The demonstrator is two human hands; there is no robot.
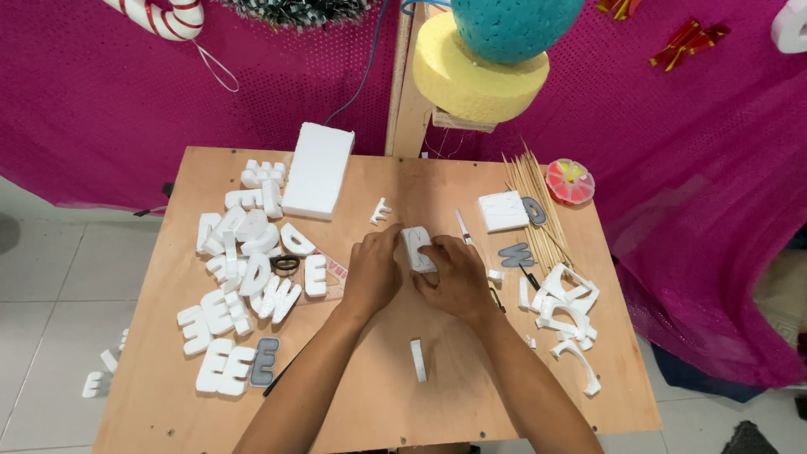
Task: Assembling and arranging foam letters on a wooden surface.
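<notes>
— On the plywood table [370, 395], near its middle, what are those two hands busy with?

— Both are closed on one small white foam piece [417, 250]. The left hand [372, 271] curls against its left edge, fingers folded in; the right hand [454, 277] grips it from the right and from below, fingertips on its face. It looks chalky, matte, with blunt cut edges (a letter shape, though which one I cannot tell).

— And around it?

— To the left, a heap of thick white foam letters [239, 277], blocky and rounded by turns, some overlapping; one grey letter [265, 361] lies flat at the heap's near end. Black-handled scissors [286, 263] rest among them. Behind, a plain rectangular foam slab [318, 170] with crisp corners. Just below the hands, a narrow white foam strip [418, 360] lies alone.

— The right side?

— Thin curved offcuts [567, 315], white and tangled, near the right edge. Beyond them, a fan of pale wooden skewers [534, 206], a small square foam block [503, 210], and a round clear box [570, 181] of red and yellow bits.

— The surface itself?

— Warm brown plywood, smooth, grain faintly visible, screws along the edges.

— The room?

— Magenta mesh cloth [101, 92] hangs behind, a yellow foam ring [475, 80] under a teal foam form [513, 25] on a wooden post, pale floor tiles [50, 303] at the left.
</notes>
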